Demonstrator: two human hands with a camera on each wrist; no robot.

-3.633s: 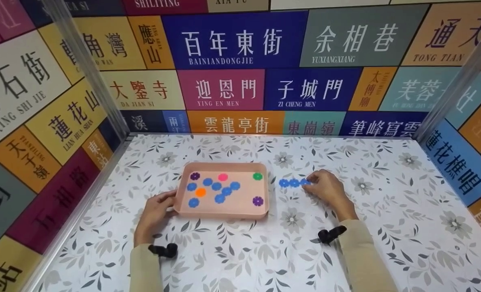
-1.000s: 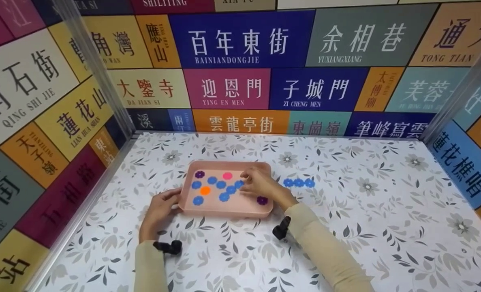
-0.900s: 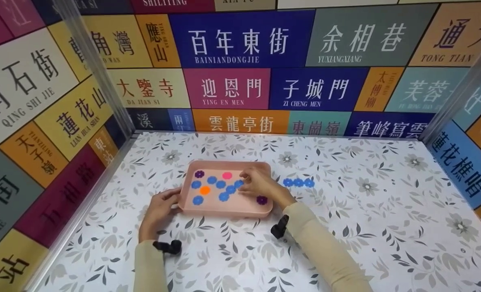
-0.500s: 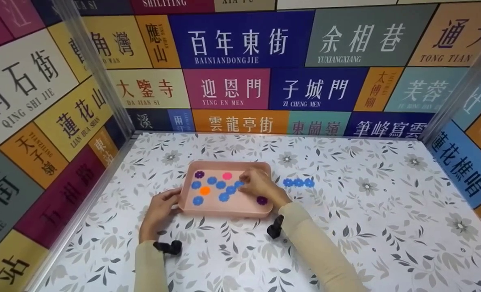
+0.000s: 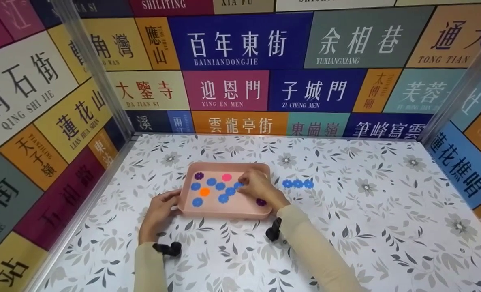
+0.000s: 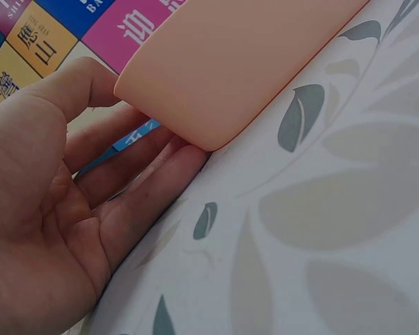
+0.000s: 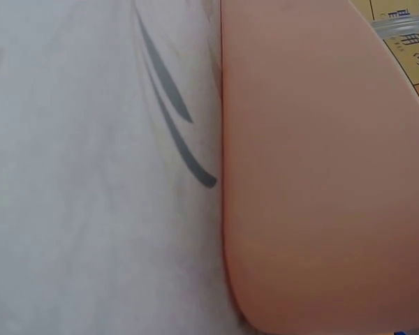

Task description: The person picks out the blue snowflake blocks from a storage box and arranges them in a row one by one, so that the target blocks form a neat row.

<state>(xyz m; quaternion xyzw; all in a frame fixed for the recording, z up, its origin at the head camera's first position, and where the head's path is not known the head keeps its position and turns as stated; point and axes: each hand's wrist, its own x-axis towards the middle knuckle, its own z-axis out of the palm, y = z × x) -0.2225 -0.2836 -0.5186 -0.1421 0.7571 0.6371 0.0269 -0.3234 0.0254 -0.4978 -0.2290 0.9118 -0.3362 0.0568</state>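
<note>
A pink tray (image 5: 212, 211) sits on the table, with several flower-shaped discs lying in it, mostly blue. At its left side my left hand (image 5: 158, 211) touches the outer wall with fingers loosely extended; the left wrist view shows the fingertips passing behind the tray's corner (image 6: 195, 105). My right hand (image 5: 260, 187) reaches over the right wall and pinches a blue flower-shaped disc (image 5: 239, 185), which the fingers partly cover. The right wrist view holds only the tray wall (image 7: 321, 174), no hand. To the right of the tray, blue discs (image 5: 298, 183) lie in a row.
Orange (image 5: 204, 192), pink (image 5: 226, 177) and purple (image 5: 199, 176) discs also lie in the tray. A second purple disc (image 5: 261, 201) is partly under the right hand. Printed panels (image 5: 240, 42) wall in the leaf-patterned table (image 5: 224, 255) behind and at both sides.
My right hand has left the row of blue discs and moved left into the tray, now hiding the green disc. Its fingers have closed on a blue disc. The left hand stays put.
</note>
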